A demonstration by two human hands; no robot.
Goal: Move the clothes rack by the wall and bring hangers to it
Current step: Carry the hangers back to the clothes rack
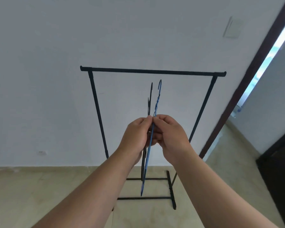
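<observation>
Both forearms reach forward and up from the bottom of the view, converging at the centre so that the two hands meet in front of the clothes rack (152,71). The left hand (135,134) has its back turned to the camera, fingers curled inward and the thumb tip pressed up against the hangers. The right hand (170,132) mirrors it, knuckles outward, fingers folded in, thumb and forefinger pinching at the top. Between them they clasp a small bunch of hangers seen edge-on and held nearly upright, tilted slightly to the right at the top.

The blue hanger (150,145) sits nearest the right hand; its twisted wire neck and hook rise above the fingertips, and its lower corner points down below the wrists. The black hangers (144,162) lie just beside it on the left, gripped in the left hand, their hooks also showing above the knuckles. How many black ones there are cannot be told from this angle.

The clothes rack stands directly behind the hands, close to the white wall (39,79); whether it touches the wall cannot be told. Its top bar runs level above the hanger hooks and carries nothing. Its two uprights slant down to a base with crossbars resting on the pale tiled floor (31,186). To the right, a dark door frame (247,83) edges a bright opening.
</observation>
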